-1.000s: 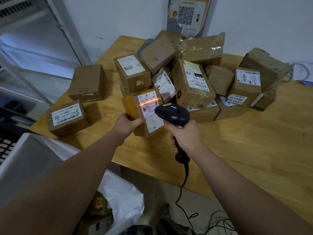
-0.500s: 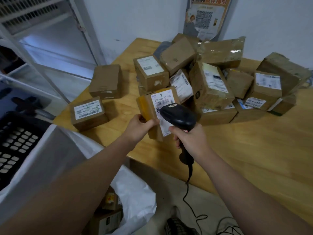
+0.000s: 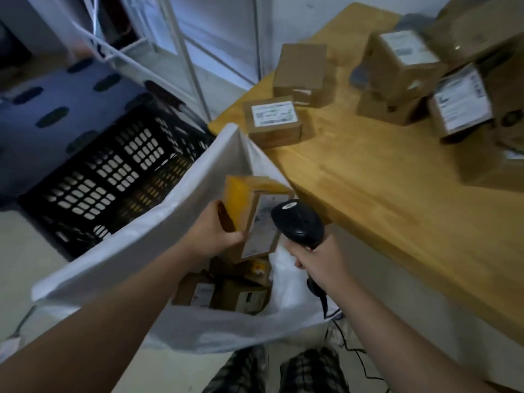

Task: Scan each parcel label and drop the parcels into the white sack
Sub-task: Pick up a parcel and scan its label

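My left hand (image 3: 215,236) grips a brown parcel (image 3: 255,214) with yellow tape and a white label, holding it over the open mouth of the white sack (image 3: 181,191). Several parcels (image 3: 226,293) lie at the sack's bottom. My right hand (image 3: 317,259) holds the black barcode scanner (image 3: 297,225) by its handle, right beside the held parcel. More labelled parcels sit on the wooden table (image 3: 382,194): one near its left corner (image 3: 272,120), a plain one behind it (image 3: 300,72), and a blurred pile (image 3: 425,78) at the upper right.
A black perforated plastic crate (image 3: 107,171) stands on the floor left of the sack. White metal shelving (image 3: 170,43) rises behind it. The scanner's cable (image 3: 348,338) hangs to the floor by my checked trousers (image 3: 283,373). The table edge runs just right of the sack.
My left hand has carried the scanned parcel off the table, leftwards and down over the sack. The scanner hand followed, and my view swung down and left.
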Demonstrator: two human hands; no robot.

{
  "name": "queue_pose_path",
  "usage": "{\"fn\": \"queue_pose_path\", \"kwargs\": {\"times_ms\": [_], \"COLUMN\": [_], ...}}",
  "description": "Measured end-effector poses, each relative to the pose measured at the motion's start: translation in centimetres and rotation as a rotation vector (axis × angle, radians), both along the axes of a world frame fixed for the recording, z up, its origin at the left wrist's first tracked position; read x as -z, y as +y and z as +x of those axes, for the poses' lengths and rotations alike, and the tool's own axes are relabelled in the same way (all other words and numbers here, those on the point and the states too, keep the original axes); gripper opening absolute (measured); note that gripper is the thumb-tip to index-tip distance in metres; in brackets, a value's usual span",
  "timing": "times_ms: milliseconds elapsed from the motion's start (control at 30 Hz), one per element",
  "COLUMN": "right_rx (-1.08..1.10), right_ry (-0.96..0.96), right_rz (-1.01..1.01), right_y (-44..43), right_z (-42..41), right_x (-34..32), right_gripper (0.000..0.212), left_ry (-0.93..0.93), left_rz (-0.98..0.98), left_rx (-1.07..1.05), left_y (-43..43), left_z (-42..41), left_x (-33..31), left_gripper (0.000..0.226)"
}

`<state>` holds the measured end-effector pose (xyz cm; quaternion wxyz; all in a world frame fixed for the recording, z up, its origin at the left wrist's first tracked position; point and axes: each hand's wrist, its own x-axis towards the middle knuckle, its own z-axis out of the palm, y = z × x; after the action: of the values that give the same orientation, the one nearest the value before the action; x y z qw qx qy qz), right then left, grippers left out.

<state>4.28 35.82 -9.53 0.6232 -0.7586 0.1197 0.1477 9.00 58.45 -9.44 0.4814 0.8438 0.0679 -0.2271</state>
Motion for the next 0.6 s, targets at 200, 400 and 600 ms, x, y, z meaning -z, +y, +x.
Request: {"fn": "queue_pose_path", "kwargs": {"times_ms": [200,400,600], "right_rx": [-0.001,-0.119,-0.181], "right_ry": [0.121,0.149,0.241], "right_rz": [-0.149,-0.21,-0.243], "right_y": [3.0,6.6,9.3], "right_z": [0.0,1.4,2.2], "right_x": [6.3,14.0,20.2], "right_gripper": [0.015,0.017,0.01], "left_ry": [0.205,0.307,0.389], "left_rz": [0.687,0.897,0.919], "left_rx": [0.182,0.234,0.315], "left_y": [3.8,5.1,5.9], "left_z": [-1.4,-2.3,-4.9], "left_x": [10.1,20.7,28.1], "left_gripper": [0.107,0.118,0.13]}}
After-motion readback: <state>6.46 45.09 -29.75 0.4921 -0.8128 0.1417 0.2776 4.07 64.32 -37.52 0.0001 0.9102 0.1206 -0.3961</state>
